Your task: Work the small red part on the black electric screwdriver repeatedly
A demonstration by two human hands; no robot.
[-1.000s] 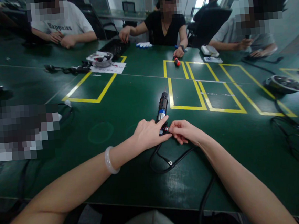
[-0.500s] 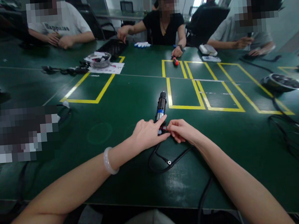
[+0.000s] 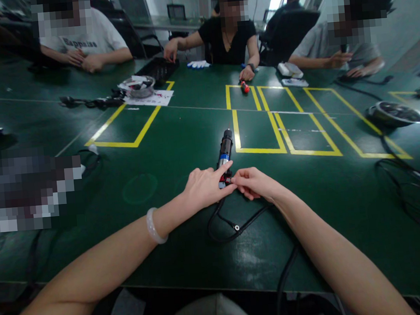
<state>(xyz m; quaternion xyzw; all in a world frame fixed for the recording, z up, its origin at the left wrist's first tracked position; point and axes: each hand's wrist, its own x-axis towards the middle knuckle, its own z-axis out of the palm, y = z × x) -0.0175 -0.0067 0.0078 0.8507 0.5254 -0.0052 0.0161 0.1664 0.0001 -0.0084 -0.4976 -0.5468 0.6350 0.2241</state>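
One tool on yellow-taped green table

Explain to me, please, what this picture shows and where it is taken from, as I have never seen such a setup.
There is no machine here: a person wears a camera on the head, so you look down along their bare arms. On the green table lies a black and blue power tool with a black cable. The left hand, a pale bracelet at its wrist, rests on the tool's near end; the right hand pinches that end with its fingertips. Yellow tape outlines mark the table. Other people sit across it.
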